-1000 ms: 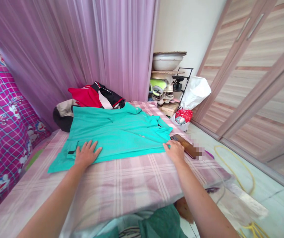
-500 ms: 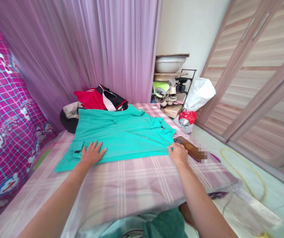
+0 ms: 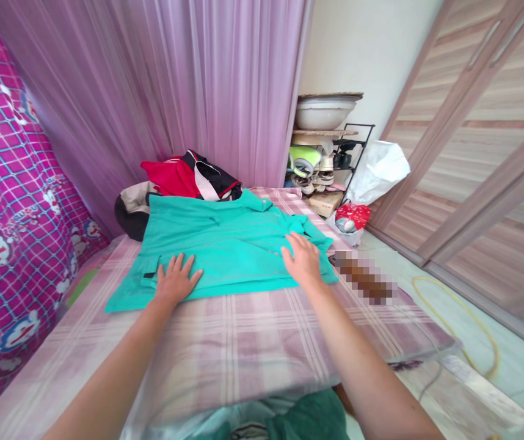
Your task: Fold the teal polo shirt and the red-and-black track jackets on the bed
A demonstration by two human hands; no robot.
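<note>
The right hand [image 3: 305, 261] has moved up from the corner of the teal shirt [image 3: 229, 244]. The shirt lies longways, left to right, on the plaid sheet [image 3: 243, 336]. The left hand [image 3: 174, 281] is flat on its near edge, closer than the right, which is open; I can't tell if that one touches.

One turquoise garment [image 3: 225, 238] is lying spread on a plaid-covered counter [image 3: 243, 342]; the left hand [image 3: 177, 280] and right hand [image 3: 304, 260] are extending over it, fingers apart. One red-and-black garment [image 3: 170, 177] is lying behind. One purple curtain [image 3: 225, 79] is hanging beyond; one wardrobe [image 3: 463, 146] is standing at right.
</note>
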